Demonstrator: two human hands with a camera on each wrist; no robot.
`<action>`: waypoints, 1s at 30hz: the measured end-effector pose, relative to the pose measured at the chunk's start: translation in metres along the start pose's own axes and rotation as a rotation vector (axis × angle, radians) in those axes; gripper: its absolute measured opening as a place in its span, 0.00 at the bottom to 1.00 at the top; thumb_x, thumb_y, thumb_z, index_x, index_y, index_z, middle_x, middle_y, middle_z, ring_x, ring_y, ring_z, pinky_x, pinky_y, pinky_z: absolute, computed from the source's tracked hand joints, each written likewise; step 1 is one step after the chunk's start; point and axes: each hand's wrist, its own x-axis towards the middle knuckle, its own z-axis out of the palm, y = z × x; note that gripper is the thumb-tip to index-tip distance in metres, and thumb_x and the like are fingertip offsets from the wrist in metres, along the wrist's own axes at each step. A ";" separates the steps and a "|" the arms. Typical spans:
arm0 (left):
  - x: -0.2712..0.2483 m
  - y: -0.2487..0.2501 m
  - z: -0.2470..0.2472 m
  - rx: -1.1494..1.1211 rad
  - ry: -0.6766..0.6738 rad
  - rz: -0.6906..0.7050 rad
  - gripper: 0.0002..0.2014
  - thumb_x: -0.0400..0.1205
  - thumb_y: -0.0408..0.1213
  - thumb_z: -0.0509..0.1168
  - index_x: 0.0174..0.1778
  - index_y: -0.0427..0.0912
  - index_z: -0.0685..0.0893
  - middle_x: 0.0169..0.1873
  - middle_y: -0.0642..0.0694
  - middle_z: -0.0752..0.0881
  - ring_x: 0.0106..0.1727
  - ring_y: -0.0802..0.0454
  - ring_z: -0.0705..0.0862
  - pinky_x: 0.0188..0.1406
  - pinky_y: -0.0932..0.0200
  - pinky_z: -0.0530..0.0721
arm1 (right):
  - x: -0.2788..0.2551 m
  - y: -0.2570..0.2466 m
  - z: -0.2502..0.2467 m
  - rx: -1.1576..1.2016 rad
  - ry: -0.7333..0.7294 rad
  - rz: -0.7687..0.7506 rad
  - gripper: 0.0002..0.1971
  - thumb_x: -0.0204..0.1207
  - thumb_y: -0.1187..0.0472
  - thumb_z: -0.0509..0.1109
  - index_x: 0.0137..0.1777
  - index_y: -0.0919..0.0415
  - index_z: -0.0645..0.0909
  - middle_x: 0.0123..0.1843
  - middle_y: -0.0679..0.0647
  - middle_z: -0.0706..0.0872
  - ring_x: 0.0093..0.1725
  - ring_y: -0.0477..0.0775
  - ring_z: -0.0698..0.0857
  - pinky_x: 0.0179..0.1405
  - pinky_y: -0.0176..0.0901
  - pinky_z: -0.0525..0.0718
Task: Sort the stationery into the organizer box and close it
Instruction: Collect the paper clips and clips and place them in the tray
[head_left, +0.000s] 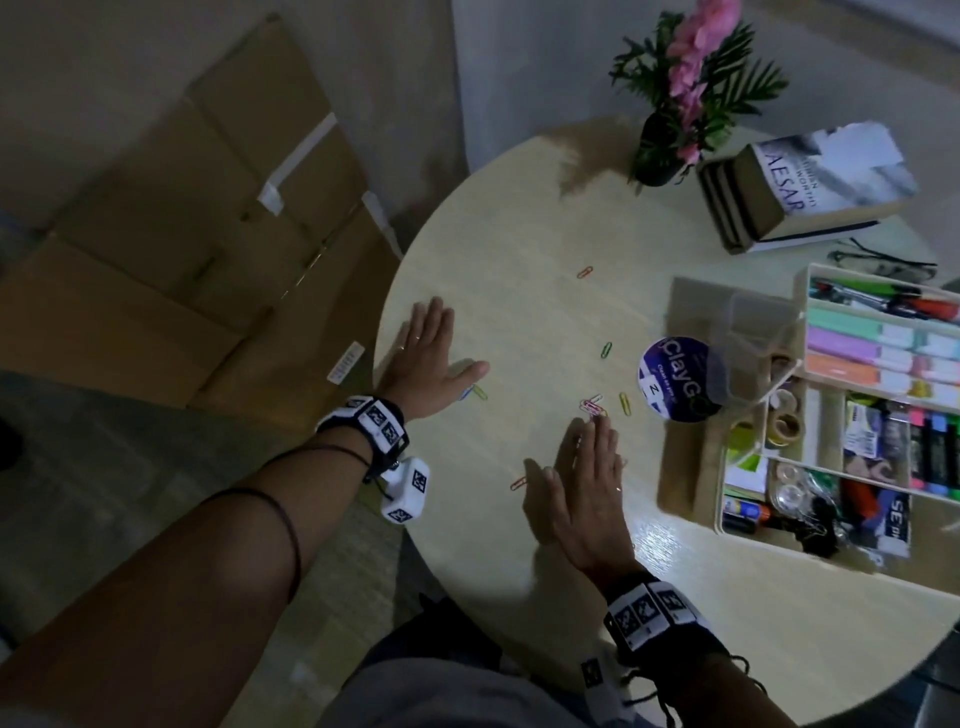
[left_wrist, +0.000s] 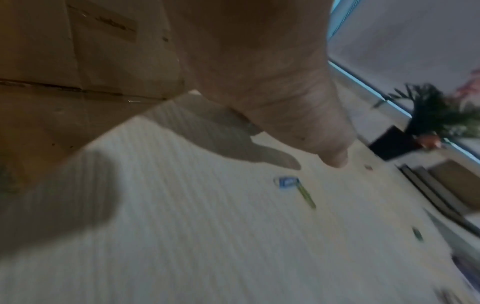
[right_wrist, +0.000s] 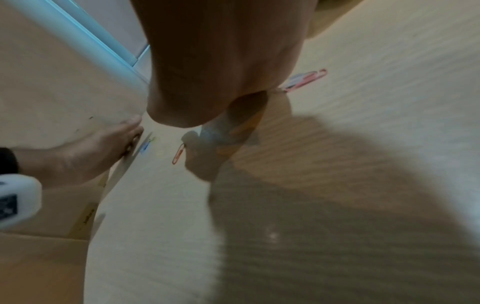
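Several coloured paper clips lie scattered on the round pale table (head_left: 519, 218): a red one (head_left: 585, 272), a green one (head_left: 606, 349), a yellow one (head_left: 626, 403), a pink cluster (head_left: 594, 407) and an orange one (head_left: 518, 483). My left hand (head_left: 431, 358) lies flat with straight fingers at the table's left edge, its thumb next to a blue and a yellow-green clip (left_wrist: 298, 189). My right hand (head_left: 582, 483) lies flat too, fingertips touching the pink cluster (right_wrist: 306, 79). The open organizer box (head_left: 800, 332), full of pens, highlighters and tape, stands at the right.
A round purple ClayGo tub (head_left: 675, 382) and a clear plastic container (head_left: 753, 332) sit beside the organizer. A flower pot (head_left: 660, 150) and stacked books (head_left: 800, 192) stand at the back. Cardboard boxes (head_left: 208, 234) fill the floor left of the table.
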 end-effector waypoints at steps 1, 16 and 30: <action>-0.003 0.006 0.007 0.039 -0.006 0.028 0.54 0.82 0.78 0.45 0.92 0.41 0.37 0.91 0.42 0.30 0.91 0.43 0.29 0.91 0.37 0.39 | 0.003 -0.001 -0.004 0.023 0.008 -0.015 0.39 0.93 0.42 0.52 0.93 0.54 0.33 0.94 0.49 0.30 0.92 0.51 0.31 0.92 0.62 0.41; -0.069 0.053 0.069 0.338 0.024 0.548 0.48 0.88 0.69 0.48 0.92 0.36 0.42 0.92 0.39 0.38 0.93 0.43 0.36 0.91 0.41 0.53 | 0.108 0.042 -0.056 -0.179 0.076 0.132 0.39 0.91 0.36 0.41 0.93 0.60 0.38 0.94 0.58 0.36 0.93 0.60 0.38 0.91 0.70 0.46; -0.068 0.054 0.067 0.270 0.047 0.519 0.49 0.87 0.69 0.50 0.93 0.36 0.44 0.93 0.40 0.40 0.93 0.45 0.39 0.91 0.42 0.56 | 0.157 0.007 -0.070 -0.086 0.101 -0.070 0.35 0.93 0.42 0.45 0.94 0.55 0.40 0.95 0.54 0.37 0.93 0.53 0.35 0.92 0.59 0.40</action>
